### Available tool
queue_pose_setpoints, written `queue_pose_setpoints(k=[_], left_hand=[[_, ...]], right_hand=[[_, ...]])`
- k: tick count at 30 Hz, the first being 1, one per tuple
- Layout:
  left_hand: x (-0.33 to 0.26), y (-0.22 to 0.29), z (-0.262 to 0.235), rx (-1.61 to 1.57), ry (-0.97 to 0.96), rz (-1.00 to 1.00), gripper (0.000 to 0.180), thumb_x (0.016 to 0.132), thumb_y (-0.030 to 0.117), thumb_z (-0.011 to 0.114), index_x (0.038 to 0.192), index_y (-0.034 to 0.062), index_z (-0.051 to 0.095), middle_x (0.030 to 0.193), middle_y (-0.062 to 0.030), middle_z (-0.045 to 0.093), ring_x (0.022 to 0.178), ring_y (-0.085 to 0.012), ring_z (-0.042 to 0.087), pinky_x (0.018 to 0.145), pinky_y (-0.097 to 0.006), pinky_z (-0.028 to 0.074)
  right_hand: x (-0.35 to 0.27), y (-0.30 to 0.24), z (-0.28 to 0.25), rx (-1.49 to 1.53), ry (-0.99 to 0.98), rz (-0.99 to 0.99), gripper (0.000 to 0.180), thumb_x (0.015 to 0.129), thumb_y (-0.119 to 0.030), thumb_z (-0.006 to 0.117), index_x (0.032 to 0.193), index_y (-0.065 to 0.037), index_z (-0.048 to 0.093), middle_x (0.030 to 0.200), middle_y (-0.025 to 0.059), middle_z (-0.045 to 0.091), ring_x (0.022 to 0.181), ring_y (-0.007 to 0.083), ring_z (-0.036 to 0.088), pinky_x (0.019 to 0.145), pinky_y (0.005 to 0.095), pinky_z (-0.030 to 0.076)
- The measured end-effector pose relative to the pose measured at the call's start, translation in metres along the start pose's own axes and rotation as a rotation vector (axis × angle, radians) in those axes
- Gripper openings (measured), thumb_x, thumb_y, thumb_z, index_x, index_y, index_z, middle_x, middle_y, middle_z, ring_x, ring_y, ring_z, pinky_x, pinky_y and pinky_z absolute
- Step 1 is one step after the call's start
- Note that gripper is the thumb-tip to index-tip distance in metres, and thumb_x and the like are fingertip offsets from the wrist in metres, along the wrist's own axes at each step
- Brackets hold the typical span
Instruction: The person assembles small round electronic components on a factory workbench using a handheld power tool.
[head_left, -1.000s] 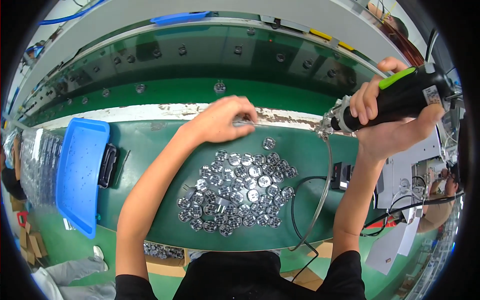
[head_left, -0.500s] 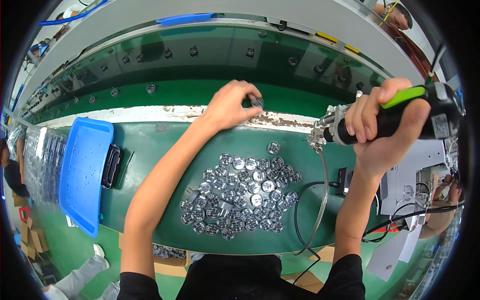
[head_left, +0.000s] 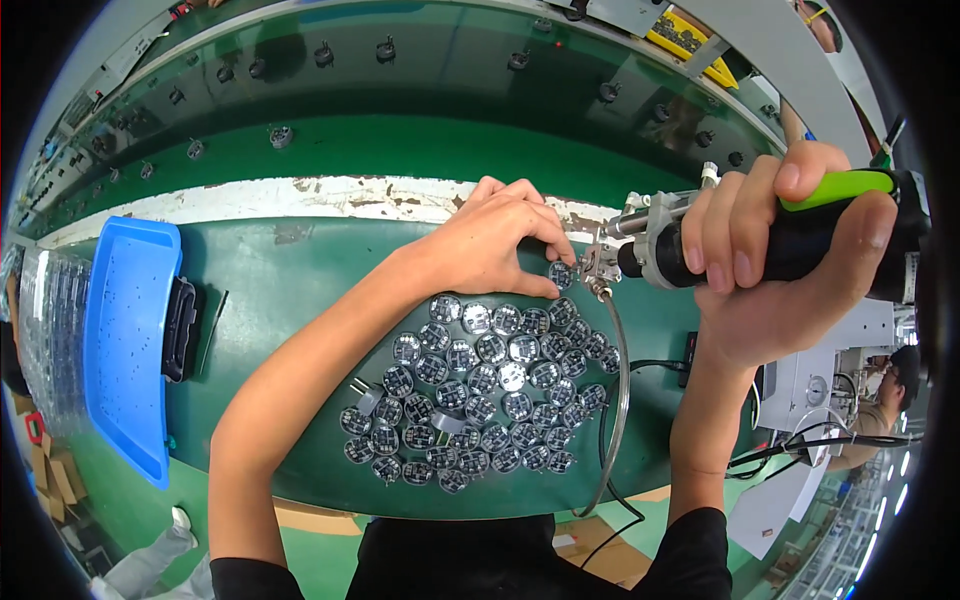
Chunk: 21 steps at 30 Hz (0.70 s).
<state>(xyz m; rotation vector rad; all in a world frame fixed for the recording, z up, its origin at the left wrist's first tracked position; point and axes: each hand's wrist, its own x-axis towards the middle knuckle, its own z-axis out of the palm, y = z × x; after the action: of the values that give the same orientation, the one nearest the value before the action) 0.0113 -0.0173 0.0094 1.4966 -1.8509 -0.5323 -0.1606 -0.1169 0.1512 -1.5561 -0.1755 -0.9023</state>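
Note:
My left hand (head_left: 500, 240) pinches a small round circuit-board part (head_left: 562, 276) between thumb and fingertips, at the table's far side. Just right of it points the metal nozzle (head_left: 600, 262) of a black power screwdriver (head_left: 800, 235) with a green lever. My right hand (head_left: 765, 250) is wrapped around the screwdriver's body, holding it nearly level. A clear hose (head_left: 624, 400) hangs from the nozzle down to the table. Near me, many similar round parts (head_left: 483, 378) lie in a cluster on the green table; a few of them stand on edge, showing metal prongs.
Beyond a worn white ledge (head_left: 330, 198), a green conveyor belt (head_left: 400, 150) carries several spaced round parts. A blue tray (head_left: 130, 350) stands at left beside a black holder (head_left: 181, 330) and a thin dark rod (head_left: 213, 330). Black cables (head_left: 640, 370) run at right.
My left hand has come back from the belt's edge, where it held a dark round part, to the lone part near the nozzle. My right hand still holds the screwdriver. The whole view has shifted.

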Motion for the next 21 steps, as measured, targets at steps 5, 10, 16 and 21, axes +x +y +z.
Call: queue_pose_setpoints(k=[5, 10, 16, 21], left_hand=[[0.000, -0.002, 0.000, 0.007, 0.009, 0.011, 0.037, 0.073, 0.032, 0.091, 0.101, 0.0119, 0.077, 0.109, 0.0039, 0.072, 0.118, -0.0216, 0.053, 0.104, -0.040, 0.033], [0.000, -0.002, 0.001, -0.004, 0.016, 0.026, 0.037, 0.073, 0.032, 0.090, 0.099, 0.0100, 0.077, 0.110, 0.0026, 0.072, 0.117, -0.0213, 0.053, 0.103, -0.039, 0.034], [0.000, -0.002, 0.001, 0.006, 0.012, 0.022, 0.040, 0.072, 0.032, 0.090, 0.102, 0.0091, 0.078, 0.111, 0.0023, 0.072, 0.118, -0.0218, 0.053, 0.104, -0.039, 0.034], [0.000, -0.002, 0.001, 0.009, 0.017, 0.017, 0.040, 0.072, 0.032, 0.091, 0.103, 0.0095, 0.078, 0.111, 0.0023, 0.073, 0.118, -0.0221, 0.053, 0.104, -0.039, 0.034]], right_hand=[[0.003, 0.005, -0.002, 0.042, -0.124, 0.008, 0.056, 0.111, -0.055, 0.028, 0.105, -0.007, 0.055, 0.058, -0.0009, 0.044, 0.043, 0.0101, 0.037, 0.045, 0.0279, 0.036], [-0.001, 0.009, 0.006, -0.006, -0.019, 0.018, 0.055, 0.110, -0.056, 0.030, 0.104, -0.007, 0.055, 0.057, -0.0009, 0.043, 0.042, 0.0104, 0.036, 0.045, 0.0280, 0.036], [-0.003, 0.016, 0.012, 0.005, 0.028, 0.069, 0.054, 0.110, -0.055, 0.032, 0.102, -0.007, 0.055, 0.056, -0.0007, 0.042, 0.041, 0.0104, 0.034, 0.044, 0.0282, 0.035], [-0.002, 0.013, 0.010, 0.017, 0.030, 0.044, 0.053, 0.110, -0.054, 0.032, 0.101, -0.007, 0.054, 0.056, -0.0008, 0.042, 0.041, 0.0107, 0.035, 0.044, 0.0279, 0.036]])
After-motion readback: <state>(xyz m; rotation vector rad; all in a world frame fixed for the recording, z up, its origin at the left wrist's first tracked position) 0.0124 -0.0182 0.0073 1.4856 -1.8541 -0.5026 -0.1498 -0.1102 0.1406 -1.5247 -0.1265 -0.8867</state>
